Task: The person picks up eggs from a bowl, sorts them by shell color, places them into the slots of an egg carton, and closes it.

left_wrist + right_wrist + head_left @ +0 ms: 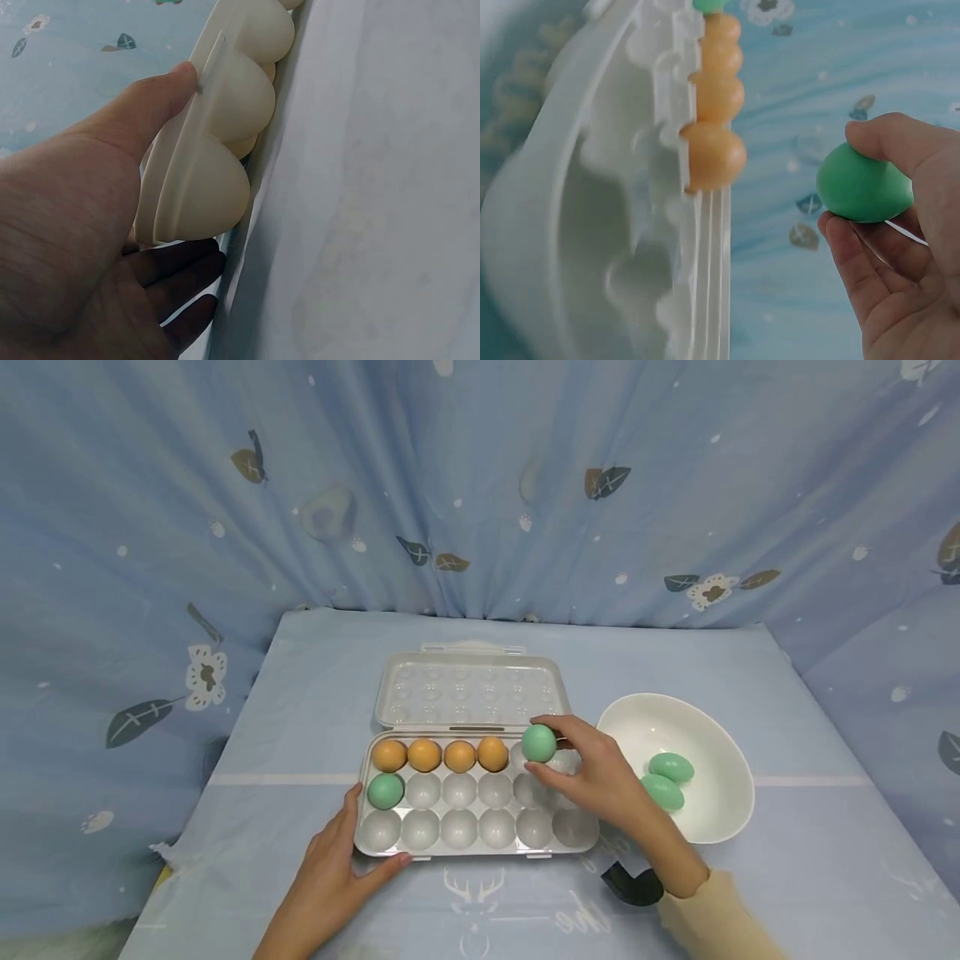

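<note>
Between thumb and fingertips, my right hand pinches a green egg above the back row of an egg tray, right of centre. The right wrist view shows this egg apart from the tray. My left hand grips the tray's front left corner; in the left wrist view its thumb lies on the rim and its fingers are partly hidden below. Several orange eggs fill the left part of the back row. Another green egg sits in the middle row's leftmost cup.
To the right stands a white bowl with two green eggs in it. The tray's clear lid lies folded back behind it. A black strap-like object is by the right wrist. A blue patterned curtain hangs behind the table.
</note>
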`<state>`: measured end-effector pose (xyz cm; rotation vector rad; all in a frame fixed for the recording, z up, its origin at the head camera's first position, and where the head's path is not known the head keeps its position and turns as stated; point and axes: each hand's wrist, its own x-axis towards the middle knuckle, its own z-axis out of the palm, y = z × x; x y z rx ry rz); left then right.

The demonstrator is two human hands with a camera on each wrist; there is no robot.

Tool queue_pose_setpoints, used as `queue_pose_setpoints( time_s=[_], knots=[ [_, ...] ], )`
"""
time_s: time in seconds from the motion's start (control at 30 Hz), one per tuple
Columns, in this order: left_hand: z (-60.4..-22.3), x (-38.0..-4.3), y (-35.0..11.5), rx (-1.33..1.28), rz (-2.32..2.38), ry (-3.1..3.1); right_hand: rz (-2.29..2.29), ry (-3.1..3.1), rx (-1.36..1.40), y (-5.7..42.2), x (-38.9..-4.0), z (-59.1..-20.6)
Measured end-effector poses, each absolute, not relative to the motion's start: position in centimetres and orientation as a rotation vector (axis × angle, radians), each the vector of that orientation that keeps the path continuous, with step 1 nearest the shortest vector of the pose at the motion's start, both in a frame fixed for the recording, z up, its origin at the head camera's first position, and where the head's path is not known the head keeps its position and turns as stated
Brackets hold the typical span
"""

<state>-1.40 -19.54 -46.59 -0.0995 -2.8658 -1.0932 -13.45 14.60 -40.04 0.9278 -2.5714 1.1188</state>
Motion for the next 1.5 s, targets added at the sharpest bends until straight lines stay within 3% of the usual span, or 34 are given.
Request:
queue_pose_setpoints(
  time_s=[0.7,1.5],
  knots=[
    [-46.6,-1.5,-19.5,-0.124,-1.092,-2.846,1.312,-2.548,1.151,6.7,-13.2,-42.0],
    [-46.8,-1.5,-19.5,-0.18,-1.066,-2.784,0.68,-2.683,1.242,2.3,-11.9,-44.1]
  ],
)
